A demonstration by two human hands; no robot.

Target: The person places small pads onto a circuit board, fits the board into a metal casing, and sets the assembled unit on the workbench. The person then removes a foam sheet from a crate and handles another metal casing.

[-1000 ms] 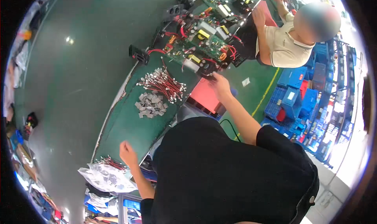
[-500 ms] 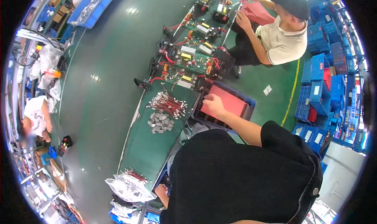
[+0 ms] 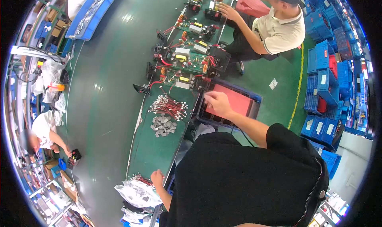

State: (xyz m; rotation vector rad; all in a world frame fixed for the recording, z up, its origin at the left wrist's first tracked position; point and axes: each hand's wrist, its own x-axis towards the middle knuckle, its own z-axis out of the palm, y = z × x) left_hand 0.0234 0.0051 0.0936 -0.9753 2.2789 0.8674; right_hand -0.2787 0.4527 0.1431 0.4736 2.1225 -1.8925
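My right hand (image 3: 219, 103) hovers over a dark crate (image 3: 255, 107) with a pink-red sheet (image 3: 234, 100) in it. Its fingers are curled in a pinch, and whatever may be between them is too small to make out. At the bench's near edge is my left hand (image 3: 158, 178), fingers bent together, beside a bunch of red wires (image 3: 142, 179) and a clear plastic bag (image 3: 137, 193). I cannot make out anything in it. Between the hands lie a pile of red-and-white connector cables (image 3: 169, 107) and a heap of small grey pieces (image 3: 163, 125).
Several circuit boards (image 3: 187, 62) with black parts line the green bench (image 3: 149, 153). A co-worker in a cap (image 3: 278, 28) sits beyond them. Across the grey surface, another person (image 3: 43, 131) touches a dark device (image 3: 74, 157). Blue crates (image 3: 318, 127) stand at right.
My left hand has risen from beside the bench to its edge near the wires. My right hand stays over the crate. The person at left has reached out to the dark device.
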